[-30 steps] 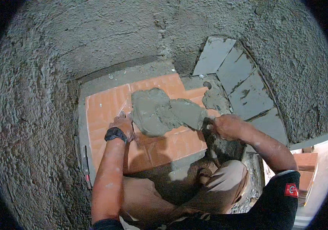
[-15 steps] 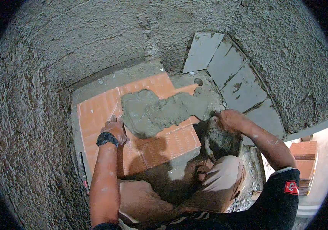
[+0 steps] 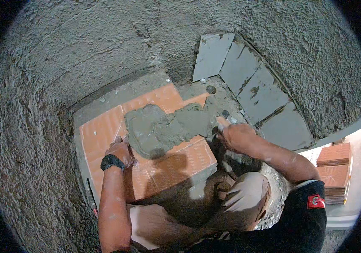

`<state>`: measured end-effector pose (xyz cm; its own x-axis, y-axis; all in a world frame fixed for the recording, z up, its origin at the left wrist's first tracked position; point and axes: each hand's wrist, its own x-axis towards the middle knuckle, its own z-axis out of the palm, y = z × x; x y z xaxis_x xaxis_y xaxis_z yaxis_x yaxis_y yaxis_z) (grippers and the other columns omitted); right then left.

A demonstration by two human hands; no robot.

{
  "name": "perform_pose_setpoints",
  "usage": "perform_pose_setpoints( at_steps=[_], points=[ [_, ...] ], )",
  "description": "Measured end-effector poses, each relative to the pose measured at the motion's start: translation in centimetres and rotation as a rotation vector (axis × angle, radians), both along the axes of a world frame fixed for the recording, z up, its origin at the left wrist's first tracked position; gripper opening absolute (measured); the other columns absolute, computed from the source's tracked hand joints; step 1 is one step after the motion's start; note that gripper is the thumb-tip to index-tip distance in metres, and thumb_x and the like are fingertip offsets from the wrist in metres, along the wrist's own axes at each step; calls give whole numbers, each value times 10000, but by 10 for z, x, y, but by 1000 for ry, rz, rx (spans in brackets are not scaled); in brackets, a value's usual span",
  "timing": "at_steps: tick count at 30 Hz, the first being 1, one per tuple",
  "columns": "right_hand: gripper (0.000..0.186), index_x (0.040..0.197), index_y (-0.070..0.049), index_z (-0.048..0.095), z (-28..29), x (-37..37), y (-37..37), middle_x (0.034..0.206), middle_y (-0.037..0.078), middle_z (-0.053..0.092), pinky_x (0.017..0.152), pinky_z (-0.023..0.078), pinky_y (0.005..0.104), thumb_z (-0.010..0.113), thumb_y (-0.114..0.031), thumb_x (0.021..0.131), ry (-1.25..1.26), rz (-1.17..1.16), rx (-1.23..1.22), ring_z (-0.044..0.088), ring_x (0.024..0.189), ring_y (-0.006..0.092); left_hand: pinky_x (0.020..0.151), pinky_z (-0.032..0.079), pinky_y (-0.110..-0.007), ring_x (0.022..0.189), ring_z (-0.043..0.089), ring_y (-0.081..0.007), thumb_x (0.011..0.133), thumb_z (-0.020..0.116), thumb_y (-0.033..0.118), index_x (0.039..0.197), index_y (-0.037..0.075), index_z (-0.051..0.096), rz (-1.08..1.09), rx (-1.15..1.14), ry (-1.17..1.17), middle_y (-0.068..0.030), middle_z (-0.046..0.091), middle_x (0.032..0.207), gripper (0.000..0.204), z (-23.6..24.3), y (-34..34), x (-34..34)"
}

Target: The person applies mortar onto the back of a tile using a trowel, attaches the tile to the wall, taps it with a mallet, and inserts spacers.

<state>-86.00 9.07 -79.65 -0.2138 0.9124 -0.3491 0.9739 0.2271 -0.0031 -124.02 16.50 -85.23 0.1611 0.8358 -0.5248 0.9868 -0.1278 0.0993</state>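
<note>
My left hand (image 3: 119, 154), with a dark wrap at the wrist, is closed on an orange tile (image 3: 97, 137), just left of a thick patch of grey mortar (image 3: 148, 128). The tiles lie back-up with ridged surfaces, several together. My right hand (image 3: 236, 137) is closed on a trowel at the right end of the mortar; its mortar-coated blade is hard to tell from the mortar, and my fingers hide much of the handle.
Rough grey walls (image 3: 100, 46) meet behind the work. Several grey tiles (image 3: 254, 95) line the right wall's foot, beside a dark round hole (image 3: 211, 89). Stacked orange tiles (image 3: 332, 175) sit at far right. My bent legs occupy the near space.
The mortar has spread rightward over the tiles toward the hole. My right hand has drawn slightly back from it. The whole view has shifted a little, and my left hand stays at the tile.
</note>
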Motion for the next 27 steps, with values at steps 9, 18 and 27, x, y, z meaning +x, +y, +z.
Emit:
perform_pose_setpoints(
  at_steps=[9, 18, 27],
  points=[
    [374, 1032, -8, 589, 21, 23, 3, 892, 237, 666, 767, 516, 498, 465, -356, 970, 35, -142, -124, 655, 860, 405, 1051, 422, -445, 1246, 461, -445, 565, 881, 311, 1398, 78, 419, -50, 73, -3, -266, 425, 1382, 980, -4, -3, -4],
    [340, 1015, -32, 553, 34, 39, 2, 632, 59, 531, 420, 465, 318, 452, -356, 995, 621, -787, -351, 560, 476, 141, 1015, 448, -460, 1267, 447, -370, 633, 860, 366, 1350, 122, 476, -39, 17, 85, -140, 411, 1409, 849, -5, -1, -3],
    [371, 1032, 10, 533, -2, 25, 20, 656, 148, 583, 554, 523, 405, 451, -349, 986, 328, -190, -338, 615, 538, 247, 984, 469, -462, 1155, 528, -430, 583, 864, 385, 1240, 7, 553, -90, 20, 40, -231, 513, 1247, 819, 1, 3, 2]
  ],
)
